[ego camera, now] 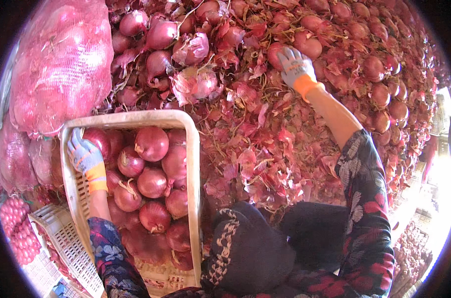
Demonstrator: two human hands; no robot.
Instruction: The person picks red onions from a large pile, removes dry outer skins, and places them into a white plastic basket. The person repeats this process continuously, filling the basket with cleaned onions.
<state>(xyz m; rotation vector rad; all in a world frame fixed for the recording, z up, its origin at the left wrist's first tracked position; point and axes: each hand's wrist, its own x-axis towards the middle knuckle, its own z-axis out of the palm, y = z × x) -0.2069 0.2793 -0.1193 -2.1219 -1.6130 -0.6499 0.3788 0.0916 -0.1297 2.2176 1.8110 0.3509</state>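
Observation:
My left hand [84, 154], in a grey glove with an orange cuff, reaches into a pale plastic crate [194, 164] at its far left corner. Its fingers lie between the crate's wall and a red onion [98, 141]; whether they grip anything is hidden. Several more red onions [153, 182] fill most of the crate, whose slotted bottom shows at the near end. Farther off to the right, my right hand [298, 69], gloved alike, has its fingers around the side of a red onion [275, 56] on the heap; the thumb is out of sight.
A heap of onions [374, 69] and loose dry skins [247, 160] spreads beyond and right of the crate. Full mesh sacks [61, 70] stand at the left, against the crate's far corner. Another slotted crate [67, 246] sits at lower left. My dark-clad knee [251, 249] is beside the crate.

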